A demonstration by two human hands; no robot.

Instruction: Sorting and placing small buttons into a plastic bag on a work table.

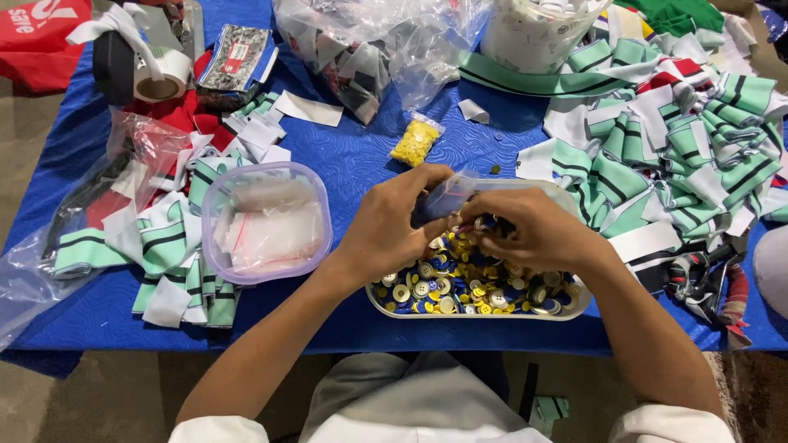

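Looks like the bagging step: over the oval tray of yellow, white and blue buttons (427, 308) at the table's near edge, the left hand (386, 226) pinches a small clear plastic bag (447, 193) and the right hand (533, 230) closes on a few buttons. Next up, holding the bag mouth open. Further back, a filled bag of yellow buttons (414, 141).
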